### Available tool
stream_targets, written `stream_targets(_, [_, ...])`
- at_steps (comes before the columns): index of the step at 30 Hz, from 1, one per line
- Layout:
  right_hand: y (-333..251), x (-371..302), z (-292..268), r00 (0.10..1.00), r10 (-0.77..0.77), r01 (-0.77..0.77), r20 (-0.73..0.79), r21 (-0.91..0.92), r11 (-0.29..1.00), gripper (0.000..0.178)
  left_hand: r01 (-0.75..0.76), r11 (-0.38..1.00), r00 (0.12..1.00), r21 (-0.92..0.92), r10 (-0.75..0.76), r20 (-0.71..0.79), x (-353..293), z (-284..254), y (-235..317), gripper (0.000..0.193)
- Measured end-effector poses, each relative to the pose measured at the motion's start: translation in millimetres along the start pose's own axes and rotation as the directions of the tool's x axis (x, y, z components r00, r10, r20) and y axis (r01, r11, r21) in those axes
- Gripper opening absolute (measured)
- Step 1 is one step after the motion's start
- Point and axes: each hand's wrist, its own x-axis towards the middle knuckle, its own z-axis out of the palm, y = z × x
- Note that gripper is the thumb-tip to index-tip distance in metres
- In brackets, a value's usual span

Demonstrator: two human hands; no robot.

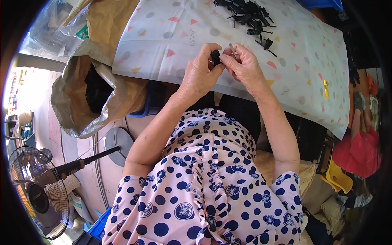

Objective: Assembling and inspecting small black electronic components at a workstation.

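Over the near edge of a patterned tablecloth, my two hands meet. My left hand is closed round a small black plastic part, pinched between thumb and fingers. A thin grey metal blade sticks up from the closed fingers of my right hand, its lower end hidden by them. The right fingertips are right beside the black part; whether the blade touches it I cannot tell. Farther off on the cloth lies a pile of similar black parts with thin stems, and one loose piece lies nearer to me.
Left of the table stands an open sack with black pieces inside. A yellow tool lies at the cloth's right side. A standing fan is at lower left. Red fabric and a yellow stool are at right.
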Motion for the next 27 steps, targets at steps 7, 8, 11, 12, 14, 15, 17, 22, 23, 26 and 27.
stream_targets(7, [9.6,-3.5,-6.4,0.998,-0.018,0.015,-0.053,-0.058,0.998,0.017,-0.015,0.999,0.999,-0.042,0.017,0.030,-1.0,11.2,-2.9,0.036])
stream_targets(8, [8.0,-7.1,-9.0,0.999,0.017,-0.017,-0.032,-0.003,1.000,0.020,0.007,0.989,1.000,-0.149,-0.002,0.031,1.0,10.7,-3.7,0.035])
stream_targets(11, [6.4,-17.6,-10.7,0.999,0.030,-0.031,0.012,0.017,0.999,0.027,0.040,0.966,0.998,-0.256,-0.028,0.052,4.2,8.2,1.0,0.031])
stream_targets(12, [6.4,-20.2,-10.7,0.999,0.013,-0.012,0.038,-0.023,1.000,0.030,0.051,0.964,0.997,-0.260,-0.036,0.065,5.0,7.7,3.3,0.029])
stream_targets(14, [12.5,-20.1,-10.2,0.999,-0.009,0.011,0.037,-0.067,0.998,0.029,0.062,0.966,0.995,-0.250,-0.040,0.090,5.9,8.8,4.0,0.028])
stream_targets(15, [15.0,-20.0,-9.7,0.999,-0.028,0.033,0.046,-0.115,0.993,0.028,0.074,0.967,0.993,-0.243,-0.049,0.106,6.1,9.5,3.4,0.027])
stream_targets(17, [15.6,-21.7,-9.7,0.998,-0.052,0.058,0.043,-0.151,0.987,0.028,0.037,0.987,0.994,-0.154,-0.022,0.103,6.1,10.3,0.7,0.027])
stream_targets(22, [17.6,-23.5,-8.4,0.996,-0.091,0.093,0.024,-0.179,0.979,0.028,-0.013,1.000,0.994,-0.025,0.016,0.109,8.6,12.3,0.6,0.027])
stream_targets(23, [18.3,-23.6,-8.1,0.995,-0.096,0.098,0.018,-0.179,0.979,0.028,-0.007,1.000,0.993,0.001,0.007,0.118,8.7,12.1,1.7,0.027])
stream_targets(26, [22.8,-22.2,-6.2,0.995,-0.103,0.098,-0.014,-0.193,0.976,0.027,-0.024,0.993,0.991,0.118,0.008,0.133,9.1,11.6,9.4,0.026])
stream_targets(27, [24.8,-21.1,-4.6,0.994,-0.106,0.096,-0.034,-0.208,0.973,0.027,-0.044,0.977,0.991,0.208,0.016,0.134,8.7,11.4,11.1,0.027])
